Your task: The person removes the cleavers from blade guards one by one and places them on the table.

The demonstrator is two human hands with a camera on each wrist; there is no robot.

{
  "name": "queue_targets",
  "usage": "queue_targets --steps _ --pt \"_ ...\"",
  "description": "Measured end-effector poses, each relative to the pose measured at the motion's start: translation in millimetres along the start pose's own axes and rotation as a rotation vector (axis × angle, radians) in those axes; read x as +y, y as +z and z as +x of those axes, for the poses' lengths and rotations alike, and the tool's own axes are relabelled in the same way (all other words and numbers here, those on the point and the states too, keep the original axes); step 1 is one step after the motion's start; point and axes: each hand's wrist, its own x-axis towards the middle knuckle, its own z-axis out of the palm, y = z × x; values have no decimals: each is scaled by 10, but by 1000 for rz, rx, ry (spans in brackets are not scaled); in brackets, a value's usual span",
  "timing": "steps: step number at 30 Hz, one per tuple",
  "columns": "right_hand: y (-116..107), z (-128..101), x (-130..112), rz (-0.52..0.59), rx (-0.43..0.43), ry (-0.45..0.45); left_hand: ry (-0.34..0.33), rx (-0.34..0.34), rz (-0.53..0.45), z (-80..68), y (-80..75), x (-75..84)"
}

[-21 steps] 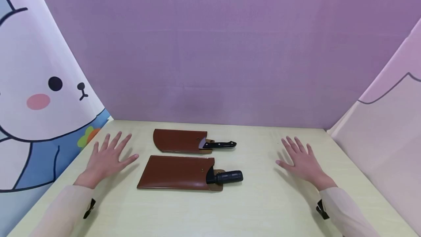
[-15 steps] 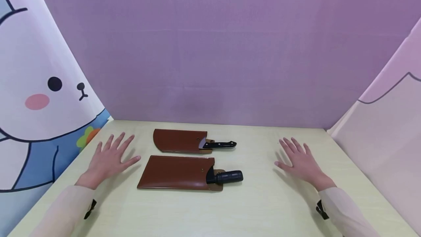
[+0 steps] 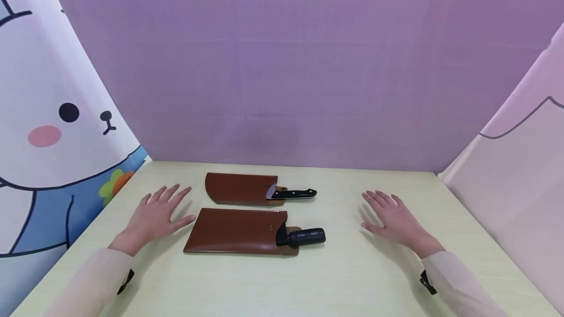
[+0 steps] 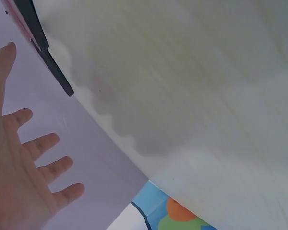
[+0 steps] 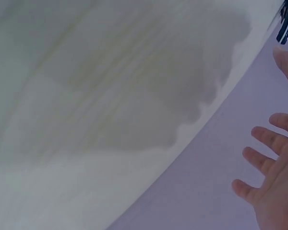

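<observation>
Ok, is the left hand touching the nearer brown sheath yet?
Apart. In the head view a strip of bare table shows between the left hand's thumb and the nearer brown sheath's left edge.

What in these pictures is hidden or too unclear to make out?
- Head view: both knife blades are hidden inside the near sheath and far sheath; only the handles show.
- Left wrist view: the left hand is cut off by the frame edge.
- Right wrist view: the right hand is cut off; the table is blurred.
</observation>
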Motion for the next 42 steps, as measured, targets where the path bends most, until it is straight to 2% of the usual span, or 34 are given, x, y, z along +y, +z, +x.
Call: queue_targets --steps 13,21,29,42 --pt "-1 65 -176 24 23 -119 77 21 -17 -2 31 159" --pt "-31 122 -321 71 1 -150 129 18 -30 33 16 326" --pt "-57 177 -455 89 -7 -178 197 51 -46 55 30 464" --pt "-112 261 -653 145 -10 -234 285 36 -94 84 24 691"
